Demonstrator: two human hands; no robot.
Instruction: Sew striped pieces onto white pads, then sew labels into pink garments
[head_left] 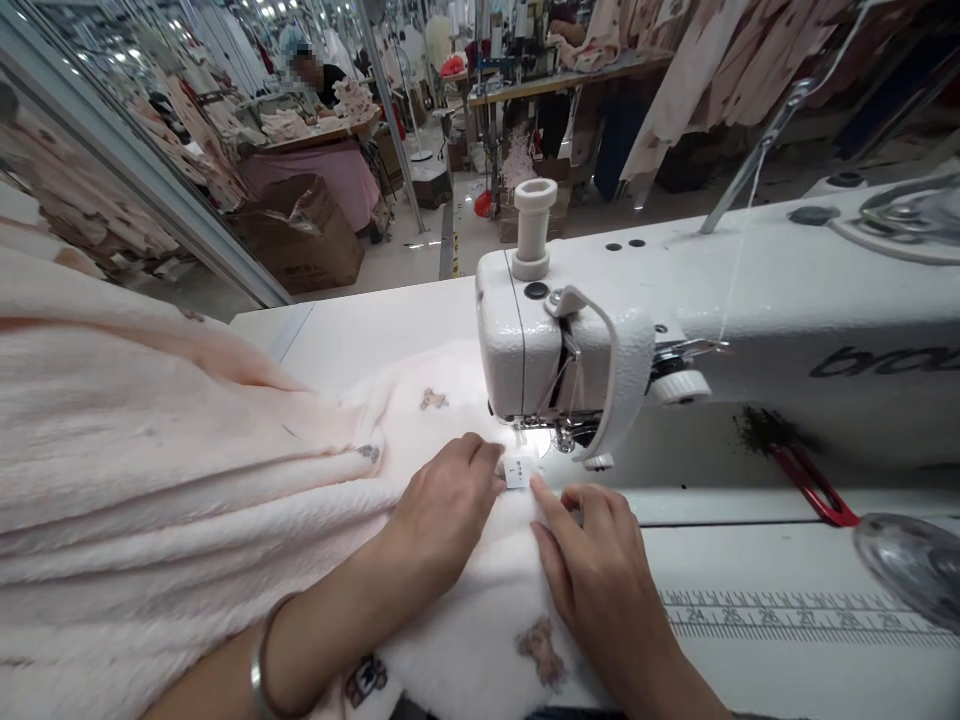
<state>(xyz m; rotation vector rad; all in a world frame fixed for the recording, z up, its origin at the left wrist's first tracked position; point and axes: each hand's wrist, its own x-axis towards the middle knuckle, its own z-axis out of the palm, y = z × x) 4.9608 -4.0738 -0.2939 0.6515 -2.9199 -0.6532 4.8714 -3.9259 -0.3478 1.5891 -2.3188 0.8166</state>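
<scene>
Pale pink fleece fabric with small bear prints spreads over the left of the sewing table and under the sewing machine head. On the fabric, just in front of the presser foot, lies a small white label with dark print. My left hand is closed in a pinch at the label's left edge. To the right, my right hand rests on the fabric, its index fingertip at the label's right edge and its thumb apart. That hand appears to hold nothing.
A red-handled brush lies under the machine arm, right of the needle. A printed ruler runs along the table's front. A thread guide stand rises behind the machine. Beyond are a cardboard box and a seated person.
</scene>
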